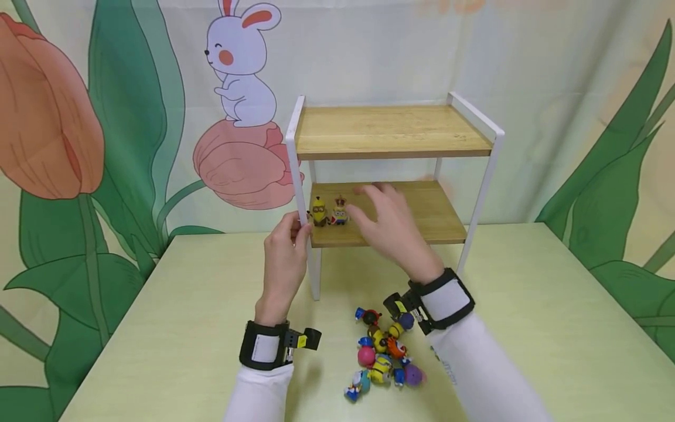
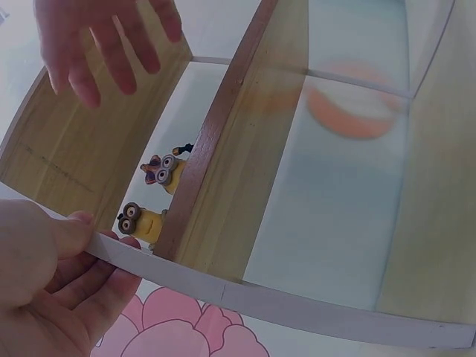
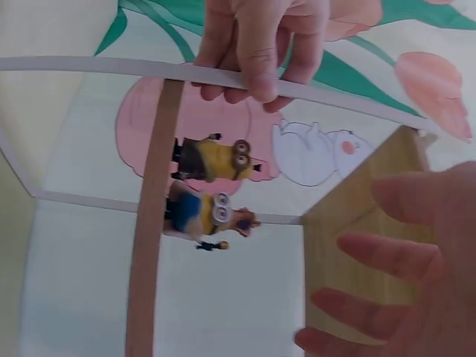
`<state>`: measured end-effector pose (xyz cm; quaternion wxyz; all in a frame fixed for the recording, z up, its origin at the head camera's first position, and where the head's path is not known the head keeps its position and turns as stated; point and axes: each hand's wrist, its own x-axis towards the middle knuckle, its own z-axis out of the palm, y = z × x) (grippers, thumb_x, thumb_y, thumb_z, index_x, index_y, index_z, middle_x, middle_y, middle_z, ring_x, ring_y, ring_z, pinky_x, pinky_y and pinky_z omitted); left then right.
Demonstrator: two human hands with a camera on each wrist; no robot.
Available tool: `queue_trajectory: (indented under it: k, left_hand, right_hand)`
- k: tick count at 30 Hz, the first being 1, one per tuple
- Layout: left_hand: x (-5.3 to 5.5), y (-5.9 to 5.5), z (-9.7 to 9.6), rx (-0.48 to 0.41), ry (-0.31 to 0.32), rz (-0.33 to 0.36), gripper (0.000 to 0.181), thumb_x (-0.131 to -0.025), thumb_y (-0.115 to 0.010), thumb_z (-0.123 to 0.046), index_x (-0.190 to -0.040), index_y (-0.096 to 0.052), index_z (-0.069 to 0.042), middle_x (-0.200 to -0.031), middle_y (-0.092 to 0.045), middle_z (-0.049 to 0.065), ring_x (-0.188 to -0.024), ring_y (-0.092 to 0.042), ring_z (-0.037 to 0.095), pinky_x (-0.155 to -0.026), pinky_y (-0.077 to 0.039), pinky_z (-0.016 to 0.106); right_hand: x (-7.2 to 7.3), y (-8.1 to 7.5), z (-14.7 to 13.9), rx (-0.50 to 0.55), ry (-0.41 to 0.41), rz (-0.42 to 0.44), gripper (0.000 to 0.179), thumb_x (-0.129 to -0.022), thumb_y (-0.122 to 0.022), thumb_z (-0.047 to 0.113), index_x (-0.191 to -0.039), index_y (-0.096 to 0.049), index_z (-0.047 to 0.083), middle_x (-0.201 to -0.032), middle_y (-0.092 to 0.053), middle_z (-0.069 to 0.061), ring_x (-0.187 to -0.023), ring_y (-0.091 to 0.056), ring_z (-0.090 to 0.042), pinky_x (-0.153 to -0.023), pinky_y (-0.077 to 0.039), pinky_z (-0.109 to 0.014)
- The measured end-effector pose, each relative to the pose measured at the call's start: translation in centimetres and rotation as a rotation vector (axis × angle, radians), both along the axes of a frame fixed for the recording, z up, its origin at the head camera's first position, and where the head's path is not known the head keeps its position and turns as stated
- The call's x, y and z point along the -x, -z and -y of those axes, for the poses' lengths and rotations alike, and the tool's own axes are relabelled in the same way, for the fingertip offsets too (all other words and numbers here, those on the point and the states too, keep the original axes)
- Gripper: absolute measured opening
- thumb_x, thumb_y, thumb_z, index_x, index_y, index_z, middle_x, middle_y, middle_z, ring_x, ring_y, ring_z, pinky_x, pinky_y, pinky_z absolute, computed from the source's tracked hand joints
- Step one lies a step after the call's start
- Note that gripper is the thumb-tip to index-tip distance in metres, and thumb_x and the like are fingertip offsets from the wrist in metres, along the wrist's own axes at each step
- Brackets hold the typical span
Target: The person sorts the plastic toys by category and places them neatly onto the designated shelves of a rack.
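Pinching the white post [image 1: 296, 179], the left hand [image 1: 285, 258] sat near two figurines [image 1: 319, 214] on the lower shelf [image 1: 435, 211] in the head view. Left wrist: thumb and fingers straddled the post. Right wrist: the right hand [image 3: 446, 271] hung spread, empty — the figurines seemed light, rigid, best held by the torso.

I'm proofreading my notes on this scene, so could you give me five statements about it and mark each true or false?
1. The left hand grips a white post of the shelf unit. True.
2. Both standing figures are on the top board. False: the crowned figure and its yellow-topped neighbour stand on the lower board.
3. Loose figures lie in a heap on the table. True.
4. The right hand holds the crowned figure. False: the right hand holds nothing, its fingers spread.
5. The backdrop shows a white rabbit. True.
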<state>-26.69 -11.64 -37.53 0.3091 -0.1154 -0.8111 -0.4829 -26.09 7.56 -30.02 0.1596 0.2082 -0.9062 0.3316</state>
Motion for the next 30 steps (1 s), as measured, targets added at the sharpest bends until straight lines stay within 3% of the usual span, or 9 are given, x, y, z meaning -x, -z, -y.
queue_trajectory:
  k: [7,15,30]
  left_hand:
    - [0.2,0.0,-0.1,-0.007,0.013,-0.017,0.020,-0.097,-0.058,-0.008,-0.112,-0.061,0.005,-0.092,-0.064,0.012,-0.079,-0.059,0.023,-0.069,-0.051,0.033]
    - [0.2,0.1,0.2,0.007,0.002,-0.026,0.019,-0.098,-0.059,-0.008,-0.111,-0.062,0.006,-0.089,-0.064,0.012,-0.077,-0.060,0.022,-0.066,-0.049,0.034]
    - [0.1,0.2,0.1,0.007,0.004,-0.048,0.018,-0.096,-0.060,-0.006,-0.110,-0.061,0.005,-0.089,-0.064,0.012,-0.076,-0.059,0.023,-0.066,-0.049,0.034]
  right_hand:
    - [-2.7,1.7,-2.6,-0.091,-0.088,-0.017,0.042,-0.098,-0.061,0.031,-0.132,-0.058,0.007,-0.140,-0.048,-0.017,-0.130,-0.039,-0.036,-0.105,-0.032,-0.054]
    - [-4.6,3.7,-4.9,-0.290,-0.213,-0.087,0.042,-0.095,-0.066,0.029,-0.130,-0.061,0.008,-0.132,-0.057,-0.014,-0.123,-0.050,-0.035,-0.101,-0.039,-0.054]
    - [-5.5,4.6,-5.9,-0.504,-0.321,-0.110,0.051,-0.089,-0.074,0.026,-0.133,-0.058,0.008,-0.117,-0.064,-0.009,-0.102,-0.064,-0.025,-0.087,-0.051,-0.041]
